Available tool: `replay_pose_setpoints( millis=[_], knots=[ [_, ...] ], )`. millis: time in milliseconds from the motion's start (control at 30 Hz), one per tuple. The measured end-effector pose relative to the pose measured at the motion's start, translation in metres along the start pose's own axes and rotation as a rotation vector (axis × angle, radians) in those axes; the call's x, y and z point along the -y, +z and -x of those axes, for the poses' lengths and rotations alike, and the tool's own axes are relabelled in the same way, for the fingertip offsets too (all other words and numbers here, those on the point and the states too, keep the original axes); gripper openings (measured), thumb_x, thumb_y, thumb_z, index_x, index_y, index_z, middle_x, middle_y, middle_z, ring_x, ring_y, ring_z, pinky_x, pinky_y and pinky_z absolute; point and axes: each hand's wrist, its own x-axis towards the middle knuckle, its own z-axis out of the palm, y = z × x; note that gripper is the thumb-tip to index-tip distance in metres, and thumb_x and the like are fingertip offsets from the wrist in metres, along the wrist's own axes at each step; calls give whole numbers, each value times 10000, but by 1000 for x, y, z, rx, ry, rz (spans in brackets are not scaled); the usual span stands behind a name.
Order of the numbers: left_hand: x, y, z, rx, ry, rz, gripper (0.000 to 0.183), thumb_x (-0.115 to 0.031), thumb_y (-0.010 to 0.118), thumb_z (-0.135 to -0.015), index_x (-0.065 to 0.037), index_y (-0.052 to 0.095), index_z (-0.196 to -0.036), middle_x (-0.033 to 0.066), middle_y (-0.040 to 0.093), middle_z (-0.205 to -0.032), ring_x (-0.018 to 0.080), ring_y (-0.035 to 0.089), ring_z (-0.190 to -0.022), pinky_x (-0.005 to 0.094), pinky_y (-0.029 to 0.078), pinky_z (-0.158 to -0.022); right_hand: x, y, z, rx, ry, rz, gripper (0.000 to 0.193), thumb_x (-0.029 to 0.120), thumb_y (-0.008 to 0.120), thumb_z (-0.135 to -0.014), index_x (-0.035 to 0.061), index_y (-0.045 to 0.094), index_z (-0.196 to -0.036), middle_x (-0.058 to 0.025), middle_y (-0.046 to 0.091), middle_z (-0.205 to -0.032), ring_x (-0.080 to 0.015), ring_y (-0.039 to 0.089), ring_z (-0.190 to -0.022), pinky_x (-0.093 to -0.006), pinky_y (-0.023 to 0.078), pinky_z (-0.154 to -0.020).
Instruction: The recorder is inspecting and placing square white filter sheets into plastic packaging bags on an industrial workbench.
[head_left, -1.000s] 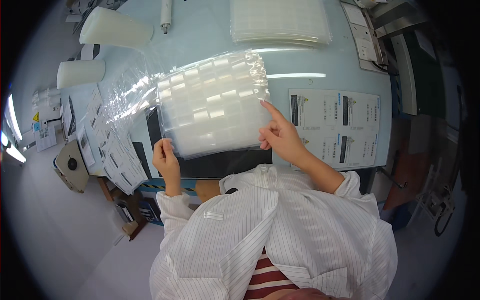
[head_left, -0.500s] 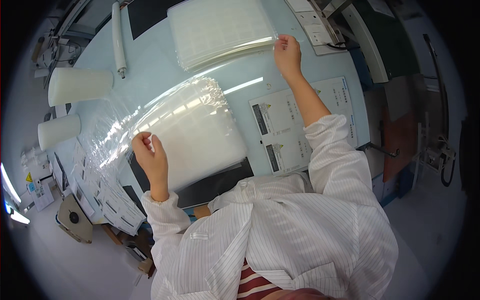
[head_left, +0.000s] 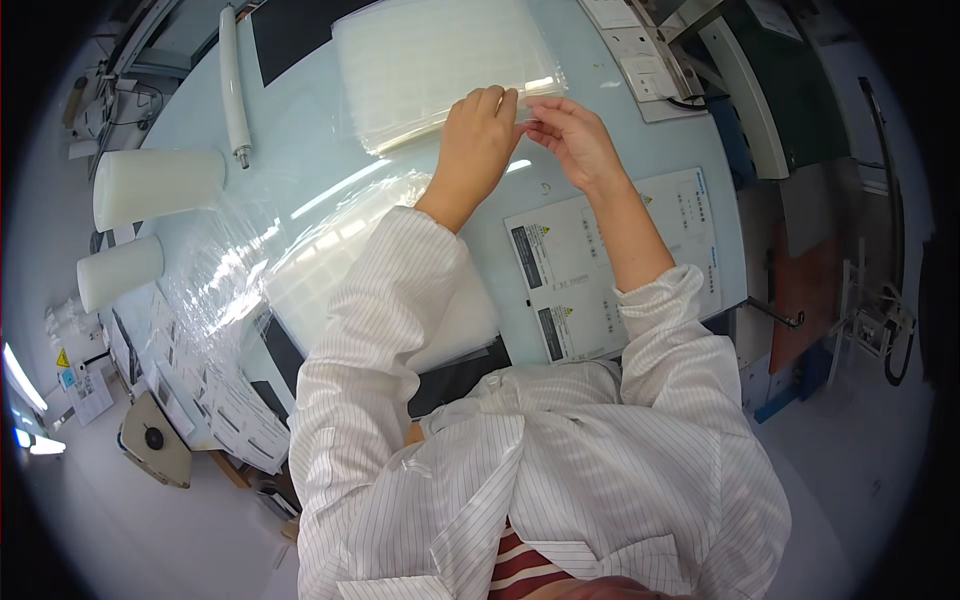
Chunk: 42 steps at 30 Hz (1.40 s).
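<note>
Both hands meet at the near right part of a far stack of clear plastic sheets. My left hand reaches over the near stack, its fingers bent together at the far stack's near edge; what they hold, if anything, is hidden. Beside it, my right hand pinches at a thin edge of clear film with thumb and forefinger. Partly covered by my left sleeve, a nearer stack of translucent sheets lies on a black sheet.
Crinkled clear film runs from a white roll at left; a smaller roll stands nearby. A white roller lies at the far left. Printed sheets lie right on the pale blue table. Metal equipment stands far right.
My left hand has left the near stack's left edge and moved right and away to the far stack. My right hand has shifted slightly left and nearer, and the two hands now meet.
</note>
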Motion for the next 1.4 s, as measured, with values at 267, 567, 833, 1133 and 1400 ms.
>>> replay_pose_setpoints(
  millis=[267, 567, 833, 1133, 1400],
  knots=[
    [7, 2, 4, 31, 104, -62, 265, -63, 649, -790, -51, 638, -1055, 78, 667, -896, 236, 641, -844, 330, 527, -686, -16, 10, 8, 94, -19, -347, 223, 156, 495, -961, -35, 559, -1058, -136, 604, -976, -231, 610, -911, -370, 518, -848],
    [11, -4, 10, 214, 103, -9, 150, -46, 618, -813, -58, 588, -959, 98, 667, -821, 265, 646, -765, 365, 519, -617, -37, 24, 14, -8, -82, -318, 415, 253, 437, -996, -63, 419, -1265, -124, 556, -965, -230, 604, -892, -389, 528, -849],
    [12, -45, 0, -230, -2, 70, 63, -55, 528, -904, -27, 552, -955, 112, 629, -792, 275, 640, -728, 341, 515, -614, -16, 42, 7, 74, -89, -176, 318, 162, 437, -995, -87, 508, -1179, -190, 602, -1069, -267, 651, -920, -379, 578, -808],
    [150, -245, 52, -1161, -595, 642, 256, -205, 337, -1011, 13, 439, -923, 46, 451, -708, 112, 370, -550, 241, 334, -474, -7, 10, 4, -135, 5, 33, 285, 73, 458, -965, -165, 504, -1115, -284, 597, -1031, -349, 670, -877, -356, 601, -757],
    [135, -334, 192, -1347, -715, 192, 239, -194, 332, -1016, -9, 466, -945, 21, 434, -703, 102, 357, -556, 230, 304, -469, 4, -20, -5, -90, 37, 224, 325, 78, 431, -977, -168, 454, -1189, -287, 600, -1056, -368, 671, -882, -327, 605, -733]
  ],
)
